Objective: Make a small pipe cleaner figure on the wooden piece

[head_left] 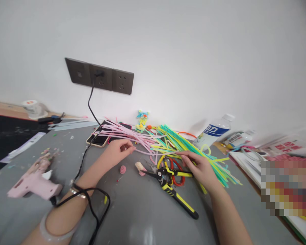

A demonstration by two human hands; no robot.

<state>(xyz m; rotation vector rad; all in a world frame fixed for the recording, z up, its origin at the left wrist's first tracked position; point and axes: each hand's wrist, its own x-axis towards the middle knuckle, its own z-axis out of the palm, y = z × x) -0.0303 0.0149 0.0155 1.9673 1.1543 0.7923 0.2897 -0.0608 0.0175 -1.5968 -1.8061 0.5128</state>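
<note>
A pale pink pipe cleaner (153, 153) stretches between my two hands above the grey table. My left hand (120, 149) pinches one end, and my right hand (197, 166) holds the other between thumb and fingers. Just behind lie a bundle of pink pipe cleaners (132, 134) and a heap of green and yellow ones (214, 166). Below the held strand rest black-and-yellow pruning shears (177, 199), their handles spread, beside red-handled scissors (180, 173). A small pink coil (122, 169) and a cream-and-pink piece (140, 167) sit near the shears' tip.
At left lies a pink glue gun (38, 183); its black cord (83, 163) crosses my left forearm and runs up to the wall socket (99, 75). Phones (99, 139) lie under the pink bundle. A bottle (215, 129) and a small coloured figure (142, 120) stand by the wall.
</note>
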